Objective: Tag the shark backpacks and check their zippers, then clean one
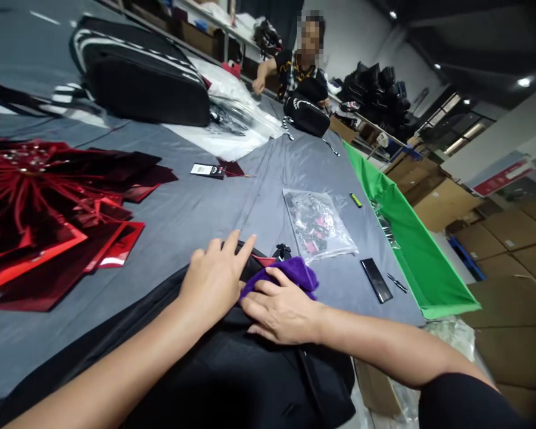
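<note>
A large black fabric bag (pixel 232 369) lies in front of me at the table's near edge. My left hand (pixel 214 274) rests on its upper part, fingers spread and stretched out. In my right hand (pixel 279 307) is a purple cloth (pixel 295 275), bunched under the curled fingers and pressed against the black fabric. A strip of red trim shows just beyond the cloth. Past it, on the table, sits a small black clip-like piece (pixel 283 252). My left thumb is close to the cloth's left edge.
Red shiny tags (pixel 62 238) fan out at left. A clear plastic bag of small parts (pixel 319 226), a phone-like black slab (pixel 376 280) and a green bin (pixel 420 256) lie to the right. Farther back are black bags (pixel 147 77) and a person (pixel 304 65); cardboard boxes (pixel 509 298) stand at right.
</note>
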{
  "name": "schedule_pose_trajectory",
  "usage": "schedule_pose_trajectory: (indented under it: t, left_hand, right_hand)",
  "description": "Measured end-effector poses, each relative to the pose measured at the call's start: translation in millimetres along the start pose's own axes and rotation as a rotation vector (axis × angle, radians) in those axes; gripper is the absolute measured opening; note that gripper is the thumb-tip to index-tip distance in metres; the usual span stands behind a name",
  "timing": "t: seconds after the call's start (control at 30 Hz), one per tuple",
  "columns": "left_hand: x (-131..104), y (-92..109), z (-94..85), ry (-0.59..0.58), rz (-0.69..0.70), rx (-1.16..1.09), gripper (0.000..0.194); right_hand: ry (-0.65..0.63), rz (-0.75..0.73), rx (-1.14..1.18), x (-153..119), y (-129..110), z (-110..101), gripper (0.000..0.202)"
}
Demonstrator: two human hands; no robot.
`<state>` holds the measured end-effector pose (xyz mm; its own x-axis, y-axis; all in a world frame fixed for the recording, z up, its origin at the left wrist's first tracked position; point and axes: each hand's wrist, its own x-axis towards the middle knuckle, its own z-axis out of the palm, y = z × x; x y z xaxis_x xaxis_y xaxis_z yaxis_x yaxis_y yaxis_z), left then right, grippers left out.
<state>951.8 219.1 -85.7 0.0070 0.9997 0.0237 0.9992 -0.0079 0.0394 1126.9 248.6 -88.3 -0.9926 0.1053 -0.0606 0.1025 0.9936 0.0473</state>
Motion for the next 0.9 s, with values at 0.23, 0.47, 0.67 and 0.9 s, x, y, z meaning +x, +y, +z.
schedule_pose_trajectory:
  t: [0.23,0.47,0.67,0.9]
  left_hand:
    - [-4,2,-0.9,0.012,0.025,0.045,0.069]
    - [-3,0,2.2,0.032,0.035,0.042,0.067]
    - [-4,0,6.6,0.061,0.045,0.036,0.066]
    - [2,-3,7.6,0.042,0.002,0.000,0.065]
  right_hand:
    - [-0.005,0.016,0.020,-2,-5,0,0.031]
    - [-0.025,0.067,0.021,-2,-6,5,0.029]
    - [-0.047,0.072,0.007,-3,-9,1,0.029]
    - [-0.032,0.042,0.027,-2,-5,2,0.030]
